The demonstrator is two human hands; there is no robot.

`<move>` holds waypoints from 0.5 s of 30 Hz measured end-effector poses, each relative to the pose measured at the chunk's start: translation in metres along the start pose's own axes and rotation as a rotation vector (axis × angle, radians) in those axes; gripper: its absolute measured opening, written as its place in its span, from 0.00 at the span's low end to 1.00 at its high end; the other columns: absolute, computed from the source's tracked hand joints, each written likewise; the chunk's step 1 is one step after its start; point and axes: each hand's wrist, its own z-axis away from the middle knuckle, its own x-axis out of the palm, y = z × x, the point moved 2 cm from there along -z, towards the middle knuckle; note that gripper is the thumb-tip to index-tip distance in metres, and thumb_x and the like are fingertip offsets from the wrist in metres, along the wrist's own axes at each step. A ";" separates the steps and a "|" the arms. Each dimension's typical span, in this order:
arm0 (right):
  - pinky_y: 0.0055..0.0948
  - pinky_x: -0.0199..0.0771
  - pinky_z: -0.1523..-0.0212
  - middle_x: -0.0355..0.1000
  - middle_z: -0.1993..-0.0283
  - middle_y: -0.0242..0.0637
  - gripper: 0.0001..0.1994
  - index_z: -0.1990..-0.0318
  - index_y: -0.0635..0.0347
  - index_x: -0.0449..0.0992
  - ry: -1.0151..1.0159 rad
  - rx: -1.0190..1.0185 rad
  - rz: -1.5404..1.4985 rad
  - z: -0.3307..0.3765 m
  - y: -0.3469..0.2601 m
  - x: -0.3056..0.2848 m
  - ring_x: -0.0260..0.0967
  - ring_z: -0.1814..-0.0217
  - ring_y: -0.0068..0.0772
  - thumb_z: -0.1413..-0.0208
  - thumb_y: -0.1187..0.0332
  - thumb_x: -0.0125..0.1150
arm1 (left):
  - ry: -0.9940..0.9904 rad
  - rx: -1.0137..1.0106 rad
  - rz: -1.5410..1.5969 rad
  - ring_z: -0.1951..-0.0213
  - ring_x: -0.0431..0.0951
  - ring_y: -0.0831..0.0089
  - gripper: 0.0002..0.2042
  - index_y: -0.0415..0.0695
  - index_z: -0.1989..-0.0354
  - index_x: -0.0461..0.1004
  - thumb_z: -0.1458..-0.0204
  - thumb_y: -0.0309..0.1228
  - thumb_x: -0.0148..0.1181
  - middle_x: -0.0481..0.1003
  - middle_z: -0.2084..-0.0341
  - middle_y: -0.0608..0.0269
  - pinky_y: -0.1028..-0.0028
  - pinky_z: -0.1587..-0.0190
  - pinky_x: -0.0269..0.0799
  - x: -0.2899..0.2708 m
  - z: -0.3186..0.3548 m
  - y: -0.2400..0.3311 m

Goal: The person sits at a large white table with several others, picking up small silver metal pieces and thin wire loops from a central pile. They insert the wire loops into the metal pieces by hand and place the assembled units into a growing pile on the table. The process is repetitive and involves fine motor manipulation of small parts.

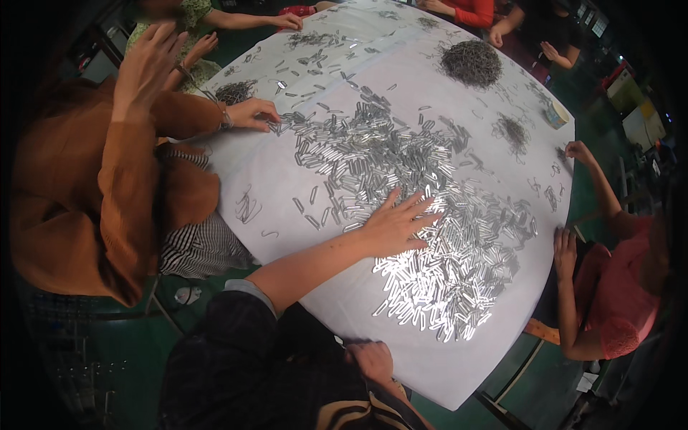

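Note:
My left hand (398, 223) lies palm down, fingers spread, on a broad heap of small oblong silver metal pieces (448, 287) on the white-covered table (444, 380). The pieces look like slotted links or clips; their exact kind is too small to tell. Low in the view, at the near table edge, my right hand (373, 360) is closed with its fingers curled. What it holds, if anything, is hidden.
To the left, a co-worker in brown sleeves has one hand (252, 113) at the heap's edge. Others sit round the far and right sides. Dark tangled wire hooks form a pile (470, 64) at the back, near a paper cup (557, 115). Loose hooks (247, 206) lie left.

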 end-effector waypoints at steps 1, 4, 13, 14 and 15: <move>0.27 0.59 0.73 0.66 0.75 0.26 0.11 0.63 0.54 0.74 -0.007 -0.009 0.002 0.001 0.001 0.000 0.63 0.75 0.25 0.56 0.68 0.65 | -0.018 -0.057 -0.019 0.29 0.40 0.59 0.33 0.58 0.31 0.50 0.43 0.53 0.48 0.46 0.31 0.59 0.47 0.31 0.30 -0.004 -0.004 -0.008; 0.27 0.59 0.72 0.68 0.74 0.24 0.13 0.60 0.54 0.74 -0.042 -0.017 0.004 0.004 0.001 0.001 0.64 0.74 0.25 0.56 0.68 0.64 | 0.101 -0.195 -0.127 0.29 0.40 0.57 0.31 0.58 0.31 0.51 0.41 0.57 0.39 0.47 0.31 0.56 0.44 0.32 0.32 -0.014 -0.010 -0.050; 0.29 0.60 0.69 0.68 0.69 0.25 0.17 0.53 0.53 0.73 -0.214 0.007 0.013 0.024 0.012 0.011 0.65 0.71 0.25 0.54 0.70 0.62 | 0.284 -0.590 -0.085 0.30 0.43 0.59 0.30 0.57 0.32 0.54 0.40 0.56 0.39 0.47 0.31 0.57 0.48 0.32 0.35 -0.059 -0.028 -0.166; 0.29 0.61 0.68 0.69 0.69 0.26 0.19 0.52 0.52 0.72 -0.260 0.025 0.004 0.029 0.012 0.014 0.65 0.70 0.26 0.54 0.70 0.61 | 0.302 -0.669 -0.077 0.30 0.43 0.59 0.30 0.56 0.32 0.54 0.40 0.56 0.39 0.47 0.31 0.56 0.48 0.32 0.35 -0.060 -0.019 -0.173; 0.30 0.61 0.68 0.69 0.68 0.26 0.20 0.50 0.52 0.72 -0.309 0.039 -0.004 0.033 0.012 0.016 0.66 0.69 0.26 0.55 0.71 0.61 | 0.323 -0.752 -0.068 0.29 0.43 0.59 0.30 0.55 0.32 0.54 0.40 0.56 0.39 0.47 0.31 0.55 0.49 0.32 0.35 -0.061 -0.010 -0.179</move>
